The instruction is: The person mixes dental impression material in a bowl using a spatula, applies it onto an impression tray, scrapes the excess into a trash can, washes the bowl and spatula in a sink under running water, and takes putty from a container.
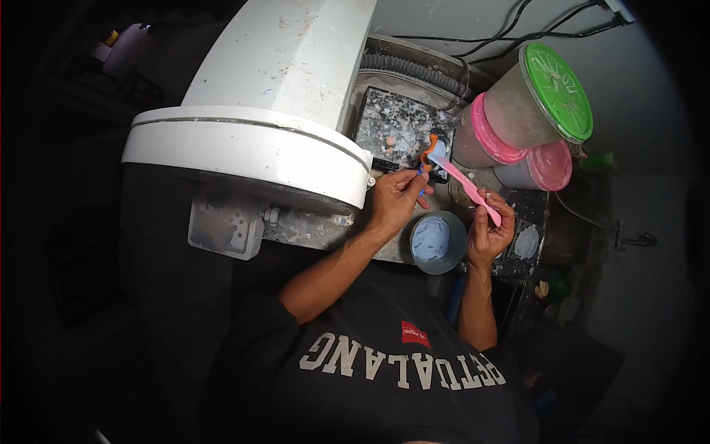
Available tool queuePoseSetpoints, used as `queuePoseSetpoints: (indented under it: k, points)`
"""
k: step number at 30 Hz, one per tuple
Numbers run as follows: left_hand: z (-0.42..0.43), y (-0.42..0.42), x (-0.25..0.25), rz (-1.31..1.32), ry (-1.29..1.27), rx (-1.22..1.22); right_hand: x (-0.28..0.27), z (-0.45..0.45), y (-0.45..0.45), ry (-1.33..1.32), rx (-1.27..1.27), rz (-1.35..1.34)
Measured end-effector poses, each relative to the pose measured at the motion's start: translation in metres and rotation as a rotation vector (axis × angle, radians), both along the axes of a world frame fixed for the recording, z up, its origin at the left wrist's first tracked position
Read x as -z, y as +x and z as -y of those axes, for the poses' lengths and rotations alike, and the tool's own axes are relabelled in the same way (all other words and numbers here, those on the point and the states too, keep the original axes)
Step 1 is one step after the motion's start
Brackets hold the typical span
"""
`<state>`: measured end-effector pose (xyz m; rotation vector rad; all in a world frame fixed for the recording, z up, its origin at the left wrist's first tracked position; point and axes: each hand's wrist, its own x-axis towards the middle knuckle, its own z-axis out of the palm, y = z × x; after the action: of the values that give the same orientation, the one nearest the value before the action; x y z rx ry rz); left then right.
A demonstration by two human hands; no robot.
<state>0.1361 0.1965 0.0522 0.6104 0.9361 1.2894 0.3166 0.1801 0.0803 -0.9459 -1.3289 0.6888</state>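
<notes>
- Deep shadow covered the dim room (pixel 66 207) at the far left, its details too dark to make out.
- Next came a large, paint-scuffed white machine housing (pixel 251 140), bulky and rounded, on the cluttered worktop (pixel 303 234).
- Beyond the hands, just right of the housing, lay a black, flat-topped box (pixel 403 118) spattered with pale residue.
- Left hand (pixel 399 200): fingers closed in a pinch on a narrow blue handle-like part (pixel 421 192), the nearer hand to the curved orange piece (pixel 425 155) just beyond its fingertips.
- That orange piece stood out brightly before the black box; smooth pale-blue paste (pixel 438 149) sat against its right side.
- Nearer the body, between the forearms, stood a round grey-blue bowl (pixel 459 248) holding more paste, thick and streaked.
- A long, flat pink spatula (pixel 466 184) slanted from the right hand away and leftward, its long axis aimed at the orange piece; its smeared tip met the paste there, though how firmly could not be told.
- Right hand (pixel 494 231): fingers curled around the spatula's handle end, lower and farther from the orange piece.
- Farthest right, beyond the right hand, were cloudy plastic tubs with pink lids (pixel 551 164) and one with a green lid (pixel 560 89).
</notes>
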Motion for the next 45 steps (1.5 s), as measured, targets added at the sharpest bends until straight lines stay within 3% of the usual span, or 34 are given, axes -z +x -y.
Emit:
queuePoseSetpoints:
  k: [10, 25, 29, 38, 45]
  points:
    - [0.001, 0.0, 0.001, 0.013, -0.018, 0.008, -0.001, 0.007, 0.001, 0.038, 0.0, -0.086]
    - [0.005, 0.0, 0.007, -0.036, -0.007, -0.005, -0.017, 0.014, -0.006, 0.261, -0.067, 0.335]
    - [0.005, 0.003, 0.025, -0.053, 0.001, -0.066, -0.017, 0.018, -0.007, 0.176, 0.082, 0.025]
    - [0.004, 0.008, 0.062, -0.091, -0.086, -0.067, 0.006, 0.022, 0.009, -0.016, 0.088, -0.079]
    - [0.002, 0.005, 0.054, -0.024, -0.116, -0.057, 0.002, 0.032, 0.027, -0.068, 0.149, -0.161]
